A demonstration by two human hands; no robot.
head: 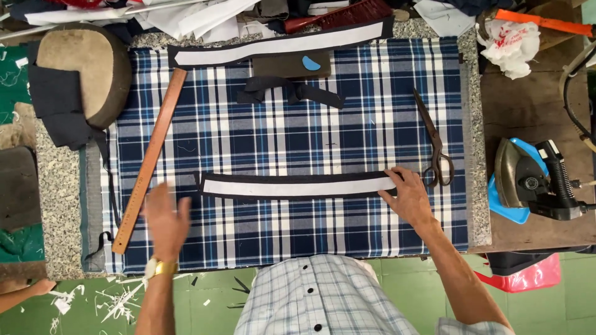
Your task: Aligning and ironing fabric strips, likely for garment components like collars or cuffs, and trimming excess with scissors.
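Nearest, the left hand (166,217) hovers flat and blurred over the plaid cloth (298,142), fingers loosely spread, holding nothing, just beside the wooden ruler (149,161). The right hand (406,195) presses fingertips down on the right end of the dark fabric strip with white interfacing (298,185), which lies across the cloth's near half. Scissors (434,142) rest just beyond that hand. Farther off lies a second, curved strip (279,44); an iron (528,180) stands at right.

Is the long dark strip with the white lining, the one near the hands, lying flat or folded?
Flat. The strip lies spread full length on the plaid cloth, white face up; the right hand presses its right end.
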